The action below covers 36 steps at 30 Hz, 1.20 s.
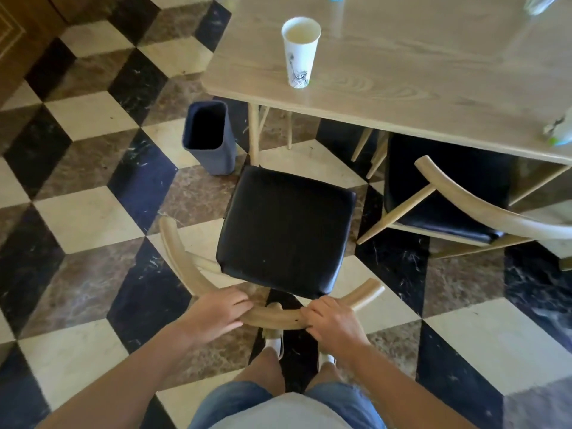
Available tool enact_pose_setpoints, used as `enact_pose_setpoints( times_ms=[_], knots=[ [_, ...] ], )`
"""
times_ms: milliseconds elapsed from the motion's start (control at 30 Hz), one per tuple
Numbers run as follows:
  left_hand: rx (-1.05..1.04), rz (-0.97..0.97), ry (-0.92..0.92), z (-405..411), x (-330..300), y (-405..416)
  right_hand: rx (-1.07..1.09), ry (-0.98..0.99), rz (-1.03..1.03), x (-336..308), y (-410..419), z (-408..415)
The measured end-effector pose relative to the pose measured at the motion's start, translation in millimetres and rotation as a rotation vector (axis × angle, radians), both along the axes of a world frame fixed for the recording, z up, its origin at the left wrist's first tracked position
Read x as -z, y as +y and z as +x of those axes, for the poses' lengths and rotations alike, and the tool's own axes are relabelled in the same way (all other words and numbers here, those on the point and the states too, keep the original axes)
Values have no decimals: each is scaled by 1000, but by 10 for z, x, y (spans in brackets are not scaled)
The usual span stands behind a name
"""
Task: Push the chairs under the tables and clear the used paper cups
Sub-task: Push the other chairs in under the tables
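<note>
Both hands, left hand (216, 311) and right hand (332, 323), are closed on the chair (286, 230) back rail (chair stands out from the counter (402, 66)). Next: push it under. The paper cup (300, 52) waits on top.

I see a white paper cup (300, 52) with a dark line drawing, a pale wood-grain table (418, 75), a black seat (286, 232) on a tan chair frame (185, 261), a blue-grey bin (209, 136) (dark inside), and cream, brown and black marbled floor tiles (89, 114).
</note>
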<state>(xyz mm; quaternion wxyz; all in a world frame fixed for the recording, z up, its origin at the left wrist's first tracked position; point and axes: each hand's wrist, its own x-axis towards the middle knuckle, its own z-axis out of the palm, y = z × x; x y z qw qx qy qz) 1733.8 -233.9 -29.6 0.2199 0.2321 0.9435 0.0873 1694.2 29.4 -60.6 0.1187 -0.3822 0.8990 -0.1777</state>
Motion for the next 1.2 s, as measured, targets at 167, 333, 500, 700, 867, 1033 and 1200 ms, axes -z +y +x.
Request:
enact_pose_setpoints(
  times_ms=[167, 333, 500, 700, 867, 1033, 1200],
  knots=[
    [94, -7, 45, -48, 8, -195, 82, -9, -40, -73, -12, 33],
    [95, 48, 75, -73, 88, -212, 123, 29, -82, -127, 0, 29],
    [-1, 55, 114, -321, 115, -189, 212, 47, -53, -173, -50, -203],
    [-71, 30, 153, -807, 34, -82, 346, -9, -5, -223, -96, -597],
    [-159, 95, 144, -1145, 23, 47, 381, 37, 93, -275, -119, -829],
    [-150, 54, 179, -1452, 11, 117, 424, 64, 113, -301, -250, -1116],
    [-170, 52, 186, -1786, 51, 64, 435, -23, 110, -180, -309, -1524]
  ],
)
